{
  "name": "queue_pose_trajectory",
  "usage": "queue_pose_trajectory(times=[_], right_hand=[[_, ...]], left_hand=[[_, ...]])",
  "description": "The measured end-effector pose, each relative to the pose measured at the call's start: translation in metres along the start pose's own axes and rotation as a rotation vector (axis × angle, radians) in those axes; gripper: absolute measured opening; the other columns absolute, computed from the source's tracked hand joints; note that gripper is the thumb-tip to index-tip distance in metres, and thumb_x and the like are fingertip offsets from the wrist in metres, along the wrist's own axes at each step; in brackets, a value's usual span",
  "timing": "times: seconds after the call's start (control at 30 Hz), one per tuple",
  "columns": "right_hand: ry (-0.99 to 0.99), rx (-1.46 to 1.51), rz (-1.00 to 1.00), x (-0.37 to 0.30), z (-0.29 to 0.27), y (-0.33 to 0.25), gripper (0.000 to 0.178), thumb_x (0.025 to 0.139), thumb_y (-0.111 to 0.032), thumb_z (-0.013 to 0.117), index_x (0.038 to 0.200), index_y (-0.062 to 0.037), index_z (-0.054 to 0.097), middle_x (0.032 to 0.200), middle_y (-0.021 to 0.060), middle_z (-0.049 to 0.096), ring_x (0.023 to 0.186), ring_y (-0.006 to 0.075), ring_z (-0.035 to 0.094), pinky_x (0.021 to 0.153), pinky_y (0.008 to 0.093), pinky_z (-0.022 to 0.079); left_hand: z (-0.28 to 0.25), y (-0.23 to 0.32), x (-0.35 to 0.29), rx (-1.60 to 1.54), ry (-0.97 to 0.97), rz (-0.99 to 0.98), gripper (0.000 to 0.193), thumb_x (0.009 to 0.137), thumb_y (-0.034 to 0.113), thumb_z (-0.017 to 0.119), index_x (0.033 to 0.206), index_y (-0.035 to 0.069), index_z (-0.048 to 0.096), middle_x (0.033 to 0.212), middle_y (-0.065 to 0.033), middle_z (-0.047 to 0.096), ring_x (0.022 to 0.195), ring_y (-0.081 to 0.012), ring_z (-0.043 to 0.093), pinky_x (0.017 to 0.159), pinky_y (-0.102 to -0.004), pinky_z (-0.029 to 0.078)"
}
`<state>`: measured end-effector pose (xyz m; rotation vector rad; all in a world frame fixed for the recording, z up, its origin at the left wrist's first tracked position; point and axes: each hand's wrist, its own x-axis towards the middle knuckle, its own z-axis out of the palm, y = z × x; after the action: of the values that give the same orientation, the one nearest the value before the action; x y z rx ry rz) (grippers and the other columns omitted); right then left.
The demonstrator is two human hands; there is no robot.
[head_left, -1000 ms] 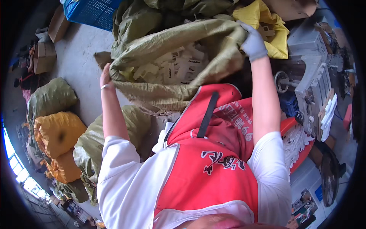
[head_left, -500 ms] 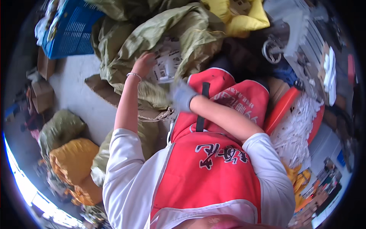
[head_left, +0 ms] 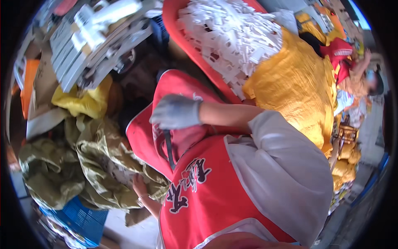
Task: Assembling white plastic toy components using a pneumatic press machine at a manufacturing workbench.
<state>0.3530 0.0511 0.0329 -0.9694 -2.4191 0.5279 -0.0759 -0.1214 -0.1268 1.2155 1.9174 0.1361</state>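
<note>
My right hand [head_left: 176, 112], in a grey glove, is over the red apron [head_left: 219, 178] on my lap. Its fingers are curled, and whatever may be inside them is hidden. My bare left hand [head_left: 140, 184], a bracelet at its wrist, reaches to the mouth of an olive-green woven sack [head_left: 97, 166]. Its fingers look stretched out beside small white pieces [head_left: 120, 172] in the sack. At the far side, a red tub [head_left: 172, 25] is heaped with white strips [head_left: 232, 37].
An orange-yellow woven sack [head_left: 294, 91] lies against the tub. Grey slatted crates [head_left: 74, 58] with white parts stand far left, above a yellow sack [head_left: 89, 99]. A blue crate [head_left: 85, 220] is near left. Another person [head_left: 356, 74] sits at the far right.
My view has swung to the right, bringing the tub and the orange-yellow sack into the middle. The gloved right hand has moved away from the olive sack; my left hand stays at its mouth.
</note>
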Motion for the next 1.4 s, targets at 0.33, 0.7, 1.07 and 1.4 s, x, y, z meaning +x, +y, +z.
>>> queue_pose_trajectory(times=[0.33, 0.7, 1.07, 1.4], right_hand=[[-0.364, -1.028, 1.476, -0.236, -0.252, 0.155, 0.070, 0.079, -0.043, 0.061, 0.140, -0.0189, 0.036, 0.141, 0.0066, 0.040, 0.124, 0.0288, 0.044, 0.097, 0.0500, 0.037], [-0.338, -0.752, 1.680, -0.299, -0.309, 0.191, 0.051, 0.087, -0.040, 0.054, 0.130, -0.0143, 0.048, 0.130, 0.0175, 0.052, 0.119, 0.0349, 0.050, 0.099, 0.0443, 0.040], [1.289, 0.148, 0.770, -0.227, -0.311, 0.115, 0.029, 0.093, -0.021, 0.054, 0.112, 0.0005, 0.058, 0.103, 0.0018, 0.059, 0.098, 0.0134, 0.053, 0.084, 0.0283, 0.045], [1.354, -0.132, 1.270, -0.509, -0.365, 0.292, 0.029, 0.082, -0.026, 0.055, 0.097, -0.0046, 0.067, 0.087, 0.0162, 0.067, 0.086, 0.0327, 0.064, 0.077, 0.0380, 0.051]], left_hand=[[-0.031, 0.099, -0.018, 0.040, 0.406, 0.317, 0.025, 0.089, 0.013, 0.058, 0.109, -0.002, 0.061, 0.099, -0.0165, 0.067, 0.085, -0.0268, 0.065, 0.078, -0.0349, 0.051], [-0.004, 0.235, 0.000, 0.050, 0.289, 0.618, 0.019, 0.086, 0.007, 0.061, 0.104, 0.000, 0.064, 0.098, -0.0145, 0.068, 0.084, -0.0256, 0.067, 0.071, -0.0345, 0.053], [0.039, 0.252, -0.009, 0.211, 0.169, 0.742, 0.018, 0.087, 0.013, 0.058, 0.101, 0.003, 0.064, 0.094, -0.0155, 0.067, 0.088, -0.0313, 0.065, 0.076, -0.0374, 0.051], [0.055, 0.264, 0.000, 0.033, 0.071, 0.765, 0.018, 0.085, 0.011, 0.061, 0.102, 0.006, 0.064, 0.094, -0.0140, 0.066, 0.086, -0.0300, 0.065, 0.074, -0.0383, 0.051]])
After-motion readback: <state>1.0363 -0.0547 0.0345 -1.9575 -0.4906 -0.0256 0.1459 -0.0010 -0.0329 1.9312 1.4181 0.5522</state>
